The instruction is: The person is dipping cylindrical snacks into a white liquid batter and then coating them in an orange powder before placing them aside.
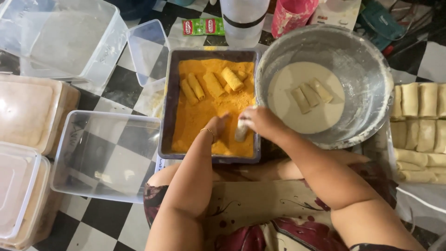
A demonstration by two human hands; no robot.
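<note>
A dark rectangular tray (pixel 167 102) holds orange breadcrumbs, with several crumb-coated rolls (pixel 211 83) lying at its far end. My right hand (pixel 260 122) holds a batter-wet roll (pixel 241 132) over the near right part of the crumbs. My left hand (pixel 217 124), crumb-dusted and with a bracelet on the wrist, rests on the crumbs just left of that roll. To the right, a metal bowl (pixel 367 69) holds pale batter with three rolls (pixel 311 94) soaking in it.
Uncoated pale rolls (pixel 418 121) lie in rows at the far right. An empty clear plastic box (pixel 104 155) sits left of the tray, with more clear boxes and lids (pixel 60 37) beyond, and lidded filled boxes (pixel 28 111) at the left. Cups (pixel 244 18) stand behind, on a checkered floor.
</note>
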